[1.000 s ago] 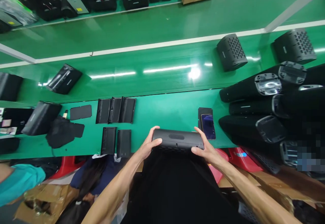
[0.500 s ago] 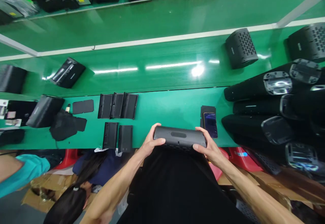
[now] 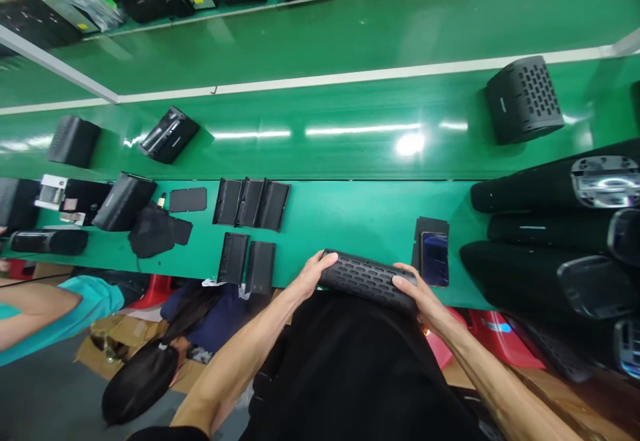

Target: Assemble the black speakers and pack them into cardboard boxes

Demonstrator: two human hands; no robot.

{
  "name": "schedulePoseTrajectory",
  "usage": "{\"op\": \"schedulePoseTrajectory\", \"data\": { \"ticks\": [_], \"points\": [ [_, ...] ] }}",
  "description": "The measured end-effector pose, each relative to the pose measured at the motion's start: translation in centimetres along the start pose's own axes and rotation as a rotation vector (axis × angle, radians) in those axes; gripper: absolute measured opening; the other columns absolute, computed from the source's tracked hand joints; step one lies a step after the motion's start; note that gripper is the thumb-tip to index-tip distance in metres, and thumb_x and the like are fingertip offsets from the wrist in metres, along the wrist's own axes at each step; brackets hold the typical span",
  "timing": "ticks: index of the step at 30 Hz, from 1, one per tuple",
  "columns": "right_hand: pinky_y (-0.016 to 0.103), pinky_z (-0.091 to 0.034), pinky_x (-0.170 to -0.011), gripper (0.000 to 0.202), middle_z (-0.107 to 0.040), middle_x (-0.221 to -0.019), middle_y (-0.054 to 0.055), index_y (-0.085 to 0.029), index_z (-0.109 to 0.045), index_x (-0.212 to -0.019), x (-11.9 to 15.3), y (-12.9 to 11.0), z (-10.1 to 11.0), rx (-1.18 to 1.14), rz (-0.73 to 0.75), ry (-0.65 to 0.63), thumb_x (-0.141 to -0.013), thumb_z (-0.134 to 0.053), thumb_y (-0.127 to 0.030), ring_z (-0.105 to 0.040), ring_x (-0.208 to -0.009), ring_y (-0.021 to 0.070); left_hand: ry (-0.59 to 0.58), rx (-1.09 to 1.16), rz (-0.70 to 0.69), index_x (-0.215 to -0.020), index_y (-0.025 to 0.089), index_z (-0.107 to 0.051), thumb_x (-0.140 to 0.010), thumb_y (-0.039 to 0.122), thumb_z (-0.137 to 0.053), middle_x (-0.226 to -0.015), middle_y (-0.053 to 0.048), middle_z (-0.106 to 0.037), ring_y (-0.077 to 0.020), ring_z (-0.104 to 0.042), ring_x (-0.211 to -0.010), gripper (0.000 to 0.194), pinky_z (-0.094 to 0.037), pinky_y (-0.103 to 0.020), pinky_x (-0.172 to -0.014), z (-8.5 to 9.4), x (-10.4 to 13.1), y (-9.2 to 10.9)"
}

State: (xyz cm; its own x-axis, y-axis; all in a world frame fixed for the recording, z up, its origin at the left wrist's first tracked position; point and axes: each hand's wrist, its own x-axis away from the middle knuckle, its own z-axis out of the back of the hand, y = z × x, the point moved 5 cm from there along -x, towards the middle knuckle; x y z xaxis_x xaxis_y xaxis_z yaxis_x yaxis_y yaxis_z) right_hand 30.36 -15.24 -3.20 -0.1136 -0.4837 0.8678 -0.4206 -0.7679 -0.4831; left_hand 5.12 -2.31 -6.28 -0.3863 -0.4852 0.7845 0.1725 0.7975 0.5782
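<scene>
A black slotted case [image 3: 367,279] is grasped at its two ends, the left by the left hand [image 3: 311,275] and the right by the right hand [image 3: 419,293]; in both the grip is filled, with thumbs laid over the slotted face and most fingers hidden. The case is held at the lower centre of the frame, by the near edge of the green tabletop [image 3: 345,217], tilted down toward the right; whether it is rested there cannot be told. It is judged stiff, of modest weight and slightly slippery, best taken by its solid ends with the slots spared hard pressure. Just beyond the right hand, a phone [image 3: 435,259] is laid partly over a dark flat panel [image 3: 434,225]. Left of centre, black trays [image 3: 273,206] are set in two rows. At the right edge, large black housings [image 3: 530,271] are grouped; a pale mark [image 3: 533,227] there cannot be read, nor can the logo [image 3: 503,105] on the perforated box [image 3: 524,117] at upper right, or the yellow label [image 3: 198,1] at upper left.
</scene>
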Motion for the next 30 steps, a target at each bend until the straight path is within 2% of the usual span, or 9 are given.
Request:
{"op": "schedulePoseTrajectory", "data": {
  "ticks": [5, 8, 12, 15, 17, 20, 25, 28, 30],
  "points": [
    [0.042, -0.058, -0.096, 0.083, -0.075, -0.126, 0.010, -0.029, -0.056, -0.132, -0.6, 0.3, 0.8, -0.025, -0.086, -0.074, -0.067, -0.089, -0.070, -0.072, -0.116, 0.0318, -0.101, 0.065, -0.020, -0.152, 0.024, -0.049, -0.064, 0.050, -0.095, -0.138, -0.011, -0.065, -0.0320, -0.056, -0.134, 0.102, -0.037, -0.044, -0.117, 0.0, 0.5, 0.8],
    [0.047, -0.055, -0.106, 0.094, -0.071, -0.138, 0.012, -0.028, -0.052, -0.141, -0.6, 0.4, 0.8, -0.046, -0.051, -0.121, -0.064, -0.092, -0.065, -0.071, -0.122, 0.0336, -0.084, 0.014, -0.075, -0.154, 0.021, -0.048, -0.065, 0.049, -0.093, -0.135, -0.012, -0.066, -0.0332, -0.055, -0.133, 0.104, -0.039, -0.044, -0.117, 0.0, 0.5, 1.3],
    [0.047, -0.059, -0.103, 0.081, -0.073, -0.135, 0.016, -0.020, -0.061, -0.132, -0.8, 0.7, 0.4, -0.077, -0.090, -0.124, -0.068, -0.089, -0.062, -0.071, -0.122, 0.0360, -0.068, -0.030, 0.011, -0.156, 0.020, -0.046, -0.076, 0.060, -0.083, -0.136, -0.016, -0.065, -0.0354, -0.061, -0.123, 0.097, -0.052, -0.048, -0.101, -0.4, 0.5, 1.2],
    [0.047, -0.064, -0.092, 0.068, -0.077, -0.126, 0.017, -0.019, -0.067, -0.125, -1.0, 0.8, 0.3, -0.063, -0.197, -0.100, -0.075, -0.083, -0.063, -0.076, -0.111, 0.0360, -0.124, -0.023, 0.052, -0.164, 0.024, -0.033, -0.077, 0.064, -0.082, -0.141, -0.019, -0.061, -0.0349, -0.064, -0.116, 0.107, -0.058, -0.044, -0.086, -0.7, 0.5, 1.2],
    [0.048, -0.065, -0.092, 0.070, -0.077, -0.127, 0.017, -0.019, -0.066, -0.127, -0.9, 0.7, 0.4, -0.072, -0.229, -0.114, -0.076, -0.081, -0.065, -0.077, -0.109, 0.0360, -0.130, -0.027, 0.019, -0.166, 0.024, -0.030, -0.073, 0.061, -0.086, -0.143, -0.019, -0.060, -0.0347, -0.065, -0.115, 0.115, -0.059, -0.043, -0.085, -0.6, 0.3, 1.5],
    [0.052, -0.060, -0.102, 0.085, -0.071, -0.140, 0.016, -0.023, -0.061, -0.139, -0.6, 0.5, 0.7, -0.071, -0.163, -0.158, -0.071, -0.087, -0.067, -0.071, -0.123, 0.0378, -0.101, -0.038, -0.047, -0.165, 0.020, -0.035, -0.071, 0.061, -0.087, -0.145, -0.018, -0.060, -0.0369, -0.062, -0.122, 0.115, -0.056, -0.048, -0.096, -0.3, -0.1, 1.7],
    [0.056, -0.043, -0.120, 0.094, -0.063, -0.151, 0.015, -0.027, -0.055, -0.148, -0.2, 2.0, 1.1, 0.015, -0.025, -0.132, -0.069, -0.089, -0.066, -0.056, -0.142, 0.0393, -0.071, -0.100, -0.183, -0.160, 0.018, -0.045, -0.067, 0.064, -0.089, -0.154, -0.015, -0.056, -0.0380, -0.048, -0.144, 0.113, -0.034, -0.049, -0.124, 0.9, -0.7, 2.6],
    [0.056, -0.044, -0.119, 0.083, -0.068, -0.143, 0.014, -0.027, -0.058, -0.143, -2.3, 1.3, -0.2, -0.041, 0.089, -0.133, -0.074, -0.084, -0.065, -0.058, -0.140, 0.0394, -0.085, -0.038, -0.214, -0.165, 0.023, -0.035, -0.070, 0.069, -0.086, -0.154, -0.016, -0.055, -0.0362, -0.053, -0.139, 0.117, -0.041, -0.049, -0.118, 1.8, -1.8, 3.4],
    [0.056, -0.051, -0.112, 0.078, -0.071, -0.138, 0.015, -0.026, -0.060, -0.135, -4.9, -1.7, -1.9, -0.098, 0.175, -0.114, -0.072, -0.085, -0.064, -0.062, -0.134, 0.0401, -0.021, 0.054, -0.242, -0.169, 0.028, -0.023, -0.073, 0.071, -0.082, -0.154, -0.019, -0.052, -0.0323, -0.063, -0.122, 0.120, -0.051, -0.048, -0.103, 2.6, -2.9, 3.9]
  ]
}}
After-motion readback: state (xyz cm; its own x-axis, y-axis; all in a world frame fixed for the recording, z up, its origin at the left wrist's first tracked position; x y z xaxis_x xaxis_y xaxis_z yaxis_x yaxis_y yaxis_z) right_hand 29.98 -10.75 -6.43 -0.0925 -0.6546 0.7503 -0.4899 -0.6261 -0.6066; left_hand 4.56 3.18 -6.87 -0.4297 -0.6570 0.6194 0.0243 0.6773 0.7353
